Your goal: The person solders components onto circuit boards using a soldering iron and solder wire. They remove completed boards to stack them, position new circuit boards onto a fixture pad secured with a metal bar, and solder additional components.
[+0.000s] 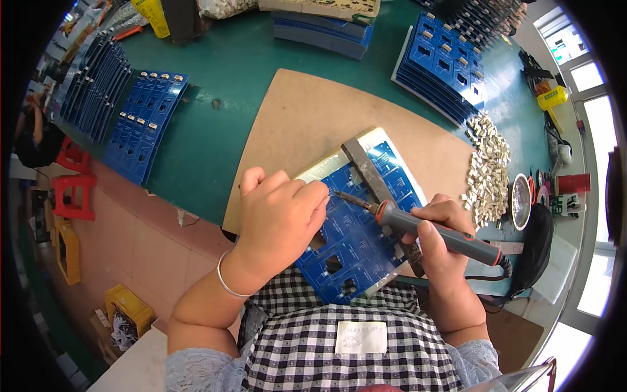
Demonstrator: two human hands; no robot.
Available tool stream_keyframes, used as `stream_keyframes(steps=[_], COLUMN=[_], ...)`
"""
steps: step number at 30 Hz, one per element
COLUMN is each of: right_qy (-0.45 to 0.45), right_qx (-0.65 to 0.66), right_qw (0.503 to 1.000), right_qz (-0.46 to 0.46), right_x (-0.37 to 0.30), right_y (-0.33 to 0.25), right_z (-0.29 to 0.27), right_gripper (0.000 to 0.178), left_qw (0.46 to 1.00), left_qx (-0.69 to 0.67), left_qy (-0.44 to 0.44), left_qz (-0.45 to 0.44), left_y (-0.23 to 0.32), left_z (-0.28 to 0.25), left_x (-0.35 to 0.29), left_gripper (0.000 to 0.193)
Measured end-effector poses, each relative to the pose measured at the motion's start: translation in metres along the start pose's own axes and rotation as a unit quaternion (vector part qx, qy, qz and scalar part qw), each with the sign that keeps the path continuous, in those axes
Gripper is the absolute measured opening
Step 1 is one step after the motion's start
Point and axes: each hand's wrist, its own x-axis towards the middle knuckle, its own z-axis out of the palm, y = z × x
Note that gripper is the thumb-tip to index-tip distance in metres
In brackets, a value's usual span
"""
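A blue circuit board panel (358, 243) with cut-outs lies tilted on a pale block (324, 166) in front of me, and a dark flat metal bar (367, 170) crosses it. My right hand (444, 245) grips a grey and orange soldering iron (418, 225), whose tip points left and down at the board. Close by that tip, my left hand (281, 209) is closed with its fingertips pressed together over the board's left edge. Whatever those fingertips hold is too small or hidden to make out.
A brown board (307, 104) lies beneath the work on the green table (202, 137). Small metal connectors (486, 173) are heaped at right, beside a round tin (520, 201). Stacked blue boards (441, 62) stand far right; more boards (145, 124) lean at left. Red stools (72, 196) stand beyond.
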Motion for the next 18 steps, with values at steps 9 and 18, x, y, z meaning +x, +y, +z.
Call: stream_keyframes(steps=[9,18], right_qy=[0.028,0.015], right_qx=[0.192,0.124], right_qw=[0.977,0.986], right_qz=[-0.083,-0.107], right_x=[-0.025,-0.04], right_y=[0.005,0.013], right_z=[0.001,-0.003], right_gripper=[0.04,0.03], left_qw=[0.982,0.963], left_qx=[-0.188,-0.255], left_qy=[0.003,-0.023], left_qz=[-0.01,0.08], left_y=[0.042,0.085], left_z=[-0.016,0.0], left_x=[-0.019,-0.005], left_gripper=[0.015,0.022])
